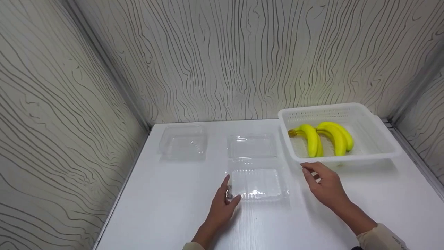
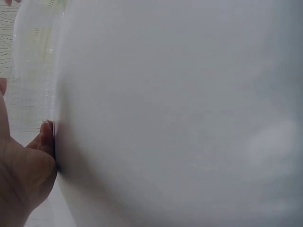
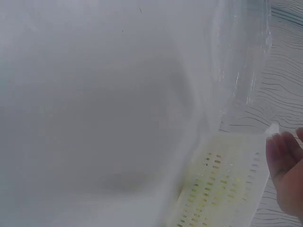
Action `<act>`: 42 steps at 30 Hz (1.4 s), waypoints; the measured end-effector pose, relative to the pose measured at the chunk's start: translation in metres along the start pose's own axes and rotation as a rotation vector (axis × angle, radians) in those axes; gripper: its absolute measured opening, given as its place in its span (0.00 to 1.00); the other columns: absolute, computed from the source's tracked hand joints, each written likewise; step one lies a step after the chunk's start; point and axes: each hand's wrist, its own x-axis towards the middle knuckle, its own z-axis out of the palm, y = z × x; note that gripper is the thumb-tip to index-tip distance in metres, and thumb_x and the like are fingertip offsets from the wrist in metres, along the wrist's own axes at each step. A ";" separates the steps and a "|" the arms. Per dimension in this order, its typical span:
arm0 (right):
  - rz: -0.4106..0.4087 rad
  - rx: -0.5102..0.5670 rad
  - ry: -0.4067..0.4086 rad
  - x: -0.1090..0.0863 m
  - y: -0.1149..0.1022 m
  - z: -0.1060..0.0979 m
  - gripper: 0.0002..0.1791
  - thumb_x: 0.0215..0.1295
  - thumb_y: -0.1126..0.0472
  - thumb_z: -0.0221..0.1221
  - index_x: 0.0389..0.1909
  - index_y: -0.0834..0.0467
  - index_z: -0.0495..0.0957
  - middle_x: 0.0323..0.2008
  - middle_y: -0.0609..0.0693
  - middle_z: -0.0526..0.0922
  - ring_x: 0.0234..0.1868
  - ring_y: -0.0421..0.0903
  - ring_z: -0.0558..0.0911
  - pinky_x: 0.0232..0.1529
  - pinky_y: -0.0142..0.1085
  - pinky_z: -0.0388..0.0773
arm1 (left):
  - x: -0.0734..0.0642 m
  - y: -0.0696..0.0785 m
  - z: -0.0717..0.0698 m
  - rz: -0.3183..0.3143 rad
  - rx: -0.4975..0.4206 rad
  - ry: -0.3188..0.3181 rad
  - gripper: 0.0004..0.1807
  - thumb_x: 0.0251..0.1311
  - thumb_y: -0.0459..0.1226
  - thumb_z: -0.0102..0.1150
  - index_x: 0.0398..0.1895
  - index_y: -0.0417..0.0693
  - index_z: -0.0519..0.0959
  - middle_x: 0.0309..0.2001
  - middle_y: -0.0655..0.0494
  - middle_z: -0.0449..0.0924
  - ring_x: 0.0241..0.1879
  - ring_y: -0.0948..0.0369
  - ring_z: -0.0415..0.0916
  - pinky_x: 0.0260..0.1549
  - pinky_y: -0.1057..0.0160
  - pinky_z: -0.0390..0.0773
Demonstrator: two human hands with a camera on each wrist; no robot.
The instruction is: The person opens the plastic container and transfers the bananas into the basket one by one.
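Observation:
An unfolded clear plastic clamshell box (image 1: pixel 256 182) lies in the middle of the white table, its lid half toward the back wall. My left hand (image 1: pixel 221 205) is at the box's front left corner, fingers along the left side and thumb by the front edge. Just in front of the white basket (image 1: pixel 347 158) is my right hand (image 1: pixel 327 184), loosely bent with nothing held; its fingertips are right at the basket's front left rim. Inside the basket lie two bunches of yellow bananas (image 1: pixel 313 140), side by side toward the left.
Another clear plastic box (image 1: pixel 184 147) stands at the table's back left. Wood-patterned walls (image 1: pixel 215 62) close off the back and both sides. A metal strip (image 1: pixel 416 159) runs along the table's right edge.

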 end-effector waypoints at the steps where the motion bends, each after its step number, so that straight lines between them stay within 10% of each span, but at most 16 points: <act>1: 0.025 0.001 -0.026 0.000 -0.001 0.001 0.12 0.77 0.62 0.62 0.56 0.54 0.86 0.46 0.45 0.89 0.45 0.29 0.81 0.43 0.21 0.81 | 0.000 0.000 0.000 -0.002 0.001 0.001 0.47 0.69 0.55 0.63 0.87 0.66 0.53 0.64 0.50 0.77 0.46 0.64 0.73 0.47 0.57 0.78; 17: 0.374 0.072 -0.485 0.020 -0.010 0.034 0.42 0.82 0.42 0.53 0.86 0.58 0.52 0.80 0.71 0.63 0.73 0.70 0.76 0.69 0.61 0.78 | 0.003 -0.001 -0.002 0.003 -0.030 -0.029 0.46 0.69 0.53 0.63 0.87 0.66 0.53 0.48 0.58 0.75 0.42 0.64 0.72 0.42 0.61 0.76; 29: 0.579 0.277 -0.458 0.052 -0.003 0.071 0.43 0.84 0.44 0.48 0.85 0.67 0.48 0.80 0.72 0.63 0.79 0.68 0.69 0.77 0.59 0.70 | 0.000 -0.005 -0.003 -0.002 -0.019 -0.020 0.46 0.69 0.53 0.64 0.87 0.66 0.54 0.65 0.51 0.77 0.44 0.64 0.74 0.43 0.60 0.77; 42: 0.777 0.476 -0.446 0.069 -0.003 0.085 0.37 0.79 0.49 0.55 0.84 0.53 0.58 0.82 0.61 0.65 0.80 0.61 0.67 0.82 0.58 0.63 | -0.004 -0.005 -0.004 -0.003 -0.028 -0.021 0.46 0.68 0.55 0.64 0.86 0.68 0.55 0.68 0.48 0.76 0.47 0.64 0.75 0.46 0.58 0.79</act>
